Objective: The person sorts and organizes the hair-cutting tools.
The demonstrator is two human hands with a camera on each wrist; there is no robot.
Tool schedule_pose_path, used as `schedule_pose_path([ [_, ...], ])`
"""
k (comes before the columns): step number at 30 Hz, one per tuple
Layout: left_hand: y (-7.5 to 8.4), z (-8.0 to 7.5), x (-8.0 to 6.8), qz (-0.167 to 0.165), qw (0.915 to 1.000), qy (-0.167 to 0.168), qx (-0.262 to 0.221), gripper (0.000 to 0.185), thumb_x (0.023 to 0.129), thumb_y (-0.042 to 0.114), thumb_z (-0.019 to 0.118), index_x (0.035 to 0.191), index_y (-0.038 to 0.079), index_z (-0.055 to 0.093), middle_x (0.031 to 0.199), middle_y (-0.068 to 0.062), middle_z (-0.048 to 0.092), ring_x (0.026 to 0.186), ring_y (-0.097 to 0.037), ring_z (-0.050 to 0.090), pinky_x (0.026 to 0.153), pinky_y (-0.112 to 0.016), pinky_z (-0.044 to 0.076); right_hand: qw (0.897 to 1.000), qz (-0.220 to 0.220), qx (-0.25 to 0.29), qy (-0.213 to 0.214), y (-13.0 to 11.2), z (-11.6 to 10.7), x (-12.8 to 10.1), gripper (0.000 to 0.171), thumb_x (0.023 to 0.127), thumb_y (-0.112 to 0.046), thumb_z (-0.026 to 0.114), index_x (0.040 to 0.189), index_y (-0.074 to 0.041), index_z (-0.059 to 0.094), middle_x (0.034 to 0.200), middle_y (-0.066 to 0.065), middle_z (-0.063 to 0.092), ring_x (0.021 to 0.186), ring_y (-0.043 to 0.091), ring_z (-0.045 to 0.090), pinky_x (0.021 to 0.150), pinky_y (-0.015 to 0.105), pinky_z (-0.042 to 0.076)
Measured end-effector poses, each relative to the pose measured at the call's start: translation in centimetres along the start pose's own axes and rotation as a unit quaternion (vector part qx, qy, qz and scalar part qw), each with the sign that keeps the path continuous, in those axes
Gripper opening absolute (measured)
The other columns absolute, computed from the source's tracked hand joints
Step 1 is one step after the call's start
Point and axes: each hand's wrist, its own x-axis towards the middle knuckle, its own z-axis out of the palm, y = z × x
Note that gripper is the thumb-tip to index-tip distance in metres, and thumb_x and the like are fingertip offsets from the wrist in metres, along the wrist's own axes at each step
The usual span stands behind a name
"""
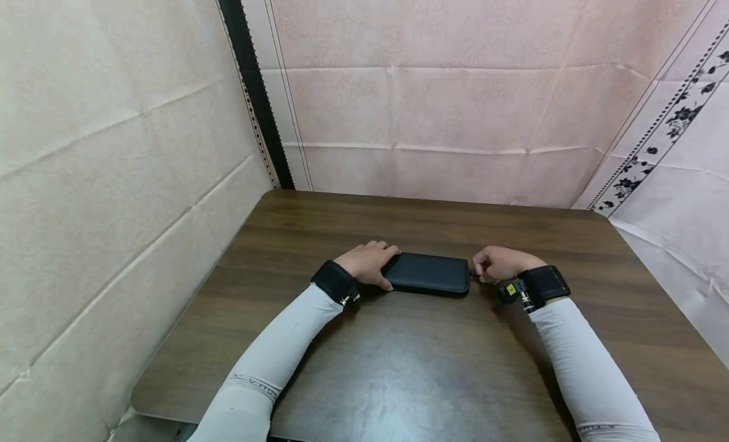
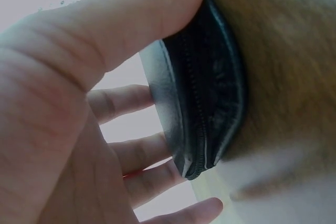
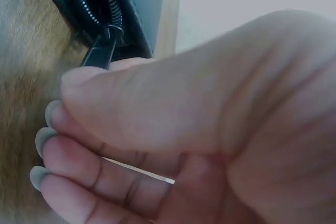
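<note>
A black zip-around wallet lies flat on the wooden table between both hands. My left hand grips its left end, with the thumb on the near zipped side and the other fingers reaching round the far side. At the wallet's right end, my right hand pinches the zipper pull between thumb and index finger, the remaining fingers curled below. In the right wrist view the zipper teeth stand apart just beyond the slider.
The brown wood-grain table has rounded corners. Pale patterned cloth hangs behind its far edge, and more cloth hangs along the left side. Each wrist wears a black strap with a small device, over white sleeves.
</note>
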Motion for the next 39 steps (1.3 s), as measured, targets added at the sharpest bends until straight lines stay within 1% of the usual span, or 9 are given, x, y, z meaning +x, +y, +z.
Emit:
schedule_pose_path([
  [9,0.0,-0.2,-0.1,-0.001,1.0000,-0.001,0.001,0.090,0.089,0.051,0.080,0.162,0.023,0.035,0.159,-0.009,0.044,0.145,-0.028,0.043,0.118,-0.045,0.041,1.000,-0.007,-0.003,-0.023,-0.2,-0.2,-0.2,0.011,0.089,0.010,0.063,0.082,0.003,0.059,0.075,-0.002,0.052,0.068,0.014,0.050,0.063,0.028,0.044],
  [15,-0.1,-0.3,0.0,-0.002,1.0000,-0.001,0.001,0.091,0.089,0.052,0.079,0.162,0.024,0.034,0.159,-0.008,0.044,0.145,-0.027,0.043,0.118,-0.045,0.041,1.000,-0.006,-0.016,-0.018,-0.3,-0.3,-0.1,0.011,0.088,0.007,0.068,0.081,0.000,0.063,0.078,-0.002,0.056,0.071,0.015,0.052,0.065,0.029,0.046],
  [20,0.1,-0.4,-0.2,-0.004,1.0000,0.005,0.006,0.091,0.089,0.053,0.078,0.162,0.021,0.034,0.159,-0.009,0.044,0.145,-0.028,0.044,0.117,-0.044,0.041,0.999,-0.015,-0.033,-0.006,-0.1,-0.2,0.2,0.010,0.089,0.003,0.068,0.083,-0.005,0.066,0.077,-0.003,0.056,0.069,0.013,0.052,0.062,0.028,0.046],
  [24,0.3,-0.3,-0.2,-0.008,0.9998,0.011,0.016,0.092,0.089,0.055,0.078,0.162,0.021,0.035,0.158,-0.010,0.045,0.144,-0.028,0.045,0.117,-0.044,0.042,0.998,-0.030,-0.048,0.023,0.1,0.2,0.7,0.013,0.090,0.002,0.065,0.081,-0.007,0.066,0.074,-0.004,0.056,0.066,0.013,0.053,0.061,0.028,0.045],
  [30,0.7,-0.2,-0.3,-0.019,0.9993,0.020,0.026,0.092,0.087,0.058,0.078,0.161,0.019,0.038,0.157,-0.010,0.049,0.143,-0.030,0.048,0.116,-0.045,0.043,0.994,-0.042,-0.059,0.088,0.7,0.8,1.7,0.020,0.096,-0.001,0.062,0.079,-0.011,0.063,0.072,-0.002,0.056,0.065,0.015,0.055,0.060,0.029,0.045],
  [33,1.0,-0.1,-0.3,-0.029,0.9984,0.030,0.038,0.093,0.085,0.061,0.078,0.159,0.018,0.041,0.154,-0.011,0.052,0.139,-0.031,0.052,0.113,-0.046,0.045,0.989,-0.047,-0.071,0.124,0.9,1.2,2.2,0.019,0.098,-0.002,0.060,0.081,-0.009,0.064,0.071,-0.001,0.056,0.063,0.014,0.054,0.059,0.029,0.045],
  [36,1.3,0.0,-0.4,-0.038,0.9972,0.039,0.052,0.094,0.084,0.064,0.077,0.158,0.018,0.042,0.150,-0.012,0.055,0.134,-0.032,0.056,0.109,-0.046,0.048,0.981,-0.051,-0.087,0.164,0.9,1.4,2.6,0.016,0.098,-0.002,0.060,0.084,-0.007,0.066,0.070,0.001,0.058,0.063,0.014,0.055,0.059,0.030,0.046],
  [39,1.6,0.0,-0.4,-0.048,0.9961,0.044,0.060,0.095,0.083,0.066,0.076,0.158,0.018,0.042,0.148,-0.012,0.057,0.130,-0.032,0.058,0.107,-0.046,0.049,0.973,-0.047,-0.089,0.205,0.7,1.5,3.0,0.015,0.097,-0.002,0.062,0.085,-0.006,0.069,0.070,0.002,0.060,0.063,0.015,0.057,0.059,0.030,0.047],
])
